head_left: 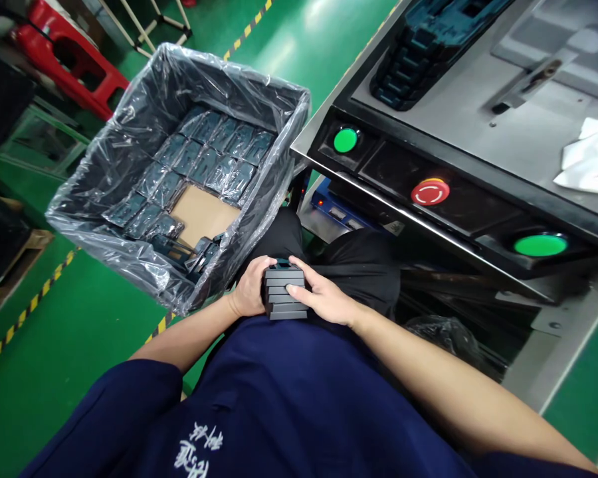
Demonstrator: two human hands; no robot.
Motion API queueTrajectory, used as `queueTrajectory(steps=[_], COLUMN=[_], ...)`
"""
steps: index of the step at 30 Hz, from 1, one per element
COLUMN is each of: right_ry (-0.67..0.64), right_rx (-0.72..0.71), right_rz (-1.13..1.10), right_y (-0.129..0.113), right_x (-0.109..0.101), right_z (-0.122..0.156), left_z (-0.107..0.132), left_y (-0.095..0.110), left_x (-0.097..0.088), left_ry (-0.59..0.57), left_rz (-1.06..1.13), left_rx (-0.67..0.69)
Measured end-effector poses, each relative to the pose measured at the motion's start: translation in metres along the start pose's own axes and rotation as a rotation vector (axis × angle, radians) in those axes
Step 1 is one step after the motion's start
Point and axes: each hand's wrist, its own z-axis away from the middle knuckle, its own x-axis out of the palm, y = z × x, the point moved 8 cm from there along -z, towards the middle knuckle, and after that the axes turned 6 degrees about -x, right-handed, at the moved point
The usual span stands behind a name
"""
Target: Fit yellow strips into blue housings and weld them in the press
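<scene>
Dark-grey block [281,300] — navy shirt [299,398] — yellow-black striped floor tape [32,305]

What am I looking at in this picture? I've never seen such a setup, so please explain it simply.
There is no robot here. A camera on a person's head looks forward and down, giving this one view. The left hand and right hand hold a dark ridged block between them, near the blue shirt. Left of them, a plastic-lined bin contains rows of dark parts and bare cardboard. On the right, a metal worktop carries dark molded pieces and something white; its front has two green buttons and a red one between.
</scene>
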Motion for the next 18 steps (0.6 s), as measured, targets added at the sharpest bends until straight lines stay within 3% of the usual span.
queueTrajectory(steps=[8, 18], right_ry=[-0.154, -0.157], right_rx=[-0.038, -0.014], right_rz=[0.002, 0.016], right_y=[-0.0004, -0.0005], right_x=[-0.0083, -0.0097], right_z=[0.0015, 0.0008], left_z=[-0.0010, -0.0033], left_y=[-0.0010, 0.0037], left_x=[-0.0005, -0.0035], left_ry=[-0.015, 0.011], left_rz=[0.067, 0.010], left_rx=[-0.047, -0.019])
